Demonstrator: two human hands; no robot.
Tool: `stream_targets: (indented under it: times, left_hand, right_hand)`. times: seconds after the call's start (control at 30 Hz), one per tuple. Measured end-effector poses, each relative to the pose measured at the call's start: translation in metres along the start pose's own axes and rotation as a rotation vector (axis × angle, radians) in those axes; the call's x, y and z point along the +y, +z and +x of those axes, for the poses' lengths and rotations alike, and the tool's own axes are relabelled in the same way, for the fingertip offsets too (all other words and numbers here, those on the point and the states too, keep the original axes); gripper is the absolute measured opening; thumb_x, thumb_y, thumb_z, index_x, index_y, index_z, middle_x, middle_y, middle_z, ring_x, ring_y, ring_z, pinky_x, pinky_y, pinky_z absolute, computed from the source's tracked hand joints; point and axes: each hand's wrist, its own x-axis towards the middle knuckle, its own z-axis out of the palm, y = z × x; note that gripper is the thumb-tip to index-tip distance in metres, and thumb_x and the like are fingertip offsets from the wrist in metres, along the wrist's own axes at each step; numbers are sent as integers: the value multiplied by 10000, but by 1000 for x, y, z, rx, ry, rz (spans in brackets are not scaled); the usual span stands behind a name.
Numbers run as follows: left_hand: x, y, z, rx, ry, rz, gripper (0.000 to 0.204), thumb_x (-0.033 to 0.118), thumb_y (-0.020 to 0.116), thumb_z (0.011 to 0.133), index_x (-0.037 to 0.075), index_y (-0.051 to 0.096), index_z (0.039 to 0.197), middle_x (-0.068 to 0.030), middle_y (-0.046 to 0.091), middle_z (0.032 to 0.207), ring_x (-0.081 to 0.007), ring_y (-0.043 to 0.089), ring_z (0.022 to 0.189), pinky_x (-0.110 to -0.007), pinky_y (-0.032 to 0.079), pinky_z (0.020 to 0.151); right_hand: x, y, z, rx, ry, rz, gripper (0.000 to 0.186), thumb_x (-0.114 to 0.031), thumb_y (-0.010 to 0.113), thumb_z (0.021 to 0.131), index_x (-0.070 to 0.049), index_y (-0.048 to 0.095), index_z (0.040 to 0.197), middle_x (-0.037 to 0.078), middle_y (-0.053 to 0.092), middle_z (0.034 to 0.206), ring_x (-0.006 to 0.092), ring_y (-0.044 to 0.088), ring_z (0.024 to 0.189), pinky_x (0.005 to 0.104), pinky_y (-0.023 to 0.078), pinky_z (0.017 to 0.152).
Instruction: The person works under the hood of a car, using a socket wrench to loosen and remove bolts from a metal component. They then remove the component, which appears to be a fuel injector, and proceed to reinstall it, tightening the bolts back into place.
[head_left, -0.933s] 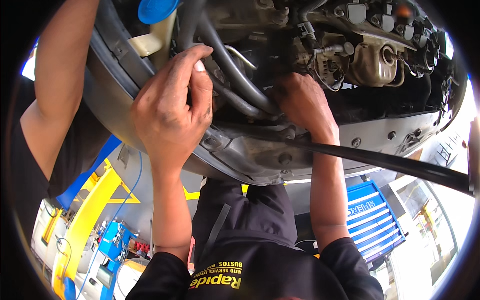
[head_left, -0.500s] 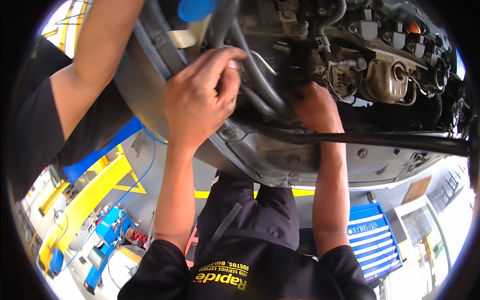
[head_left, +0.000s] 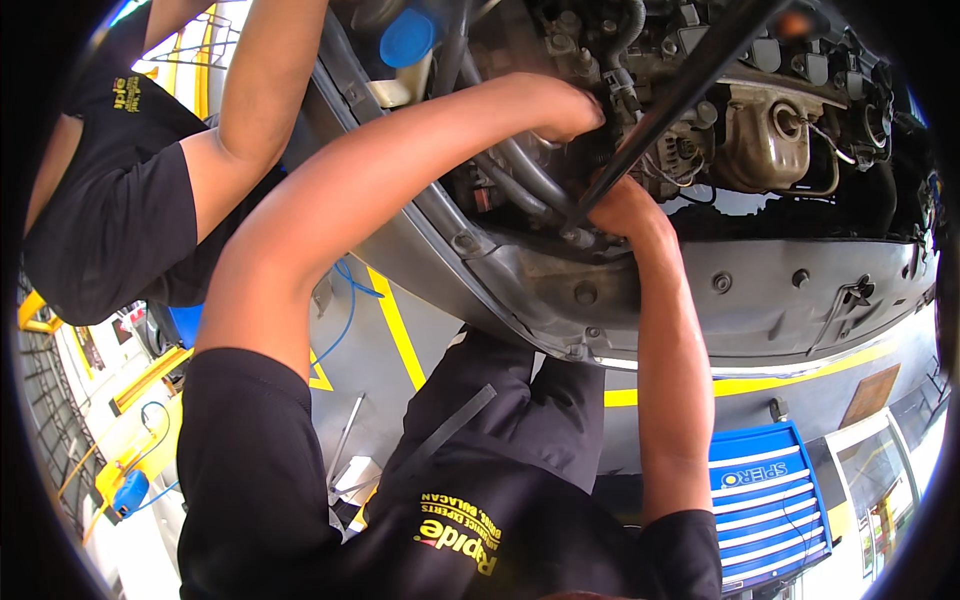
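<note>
Inside front edge of engine bay, behind grey plastic panel [head_left: 750,287]: thick curved black hose [head_left: 535,178], right hand [head_left: 628,212] beside it, partly behind long black rod [head_left: 683,100]. Left hand [head_left: 574,108] deeper in. Both hands' fingers hidden; grip cannot be told.

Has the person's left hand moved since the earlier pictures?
Yes. Judged against the blue cap, the left hand has shifted rightward and higher in the view.
</note>
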Motion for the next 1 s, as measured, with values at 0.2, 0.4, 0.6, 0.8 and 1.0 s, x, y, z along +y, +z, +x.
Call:
stream_targets:
  times: [0.2,0.4,0.6,0.8,1.0]
  left_hand:
    - [-15,44,91,-225,-158,191,370,163,587,952,64,735,1277,-141,701,1367,-312,664,1259,-436,533,1041]
    - [-27,74,102,-9,-210,141,322,151,638,900,77,789,1175,-139,743,1283,-326,701,1185,-440,546,1007]
    - [-13,48,81,-118,-195,171,316,120,635,902,86,787,1177,-140,748,1256,-329,705,1165,-456,565,973]
    - [33,-36,3,-460,-98,292,328,113,602,941,101,774,1220,-126,743,1258,-326,699,1165,-487,583,942]
    - [-55,-51,-85,222,241,-120,331,126,588,934,72,769,1206,-147,747,1225,-335,716,1099,-443,576,952]
  right_hand:
    - [5,-5,6,-70,6,-51,474,-362,583,982,37,729,1194,303,682,1267,429,627,1261,486,495,1078]
    - [-16,-4,-12,54,56,-105,406,-296,618,947,14,730,1184,305,688,1247,440,633,1246,488,504,1072]
    - [-30,-7,-15,94,107,-137,363,-210,614,936,27,712,1193,307,692,1232,454,629,1240,497,516,1052]
    - [8,11,7,103,22,-189,316,-157,583,945,45,718,1146,305,687,1244,444,633,1234,507,525,1022]
    - [-23,-5,-16,126,-36,-201,271,-171,577,945,-22,761,1077,297,710,1120,426,684,1115,499,532,990]
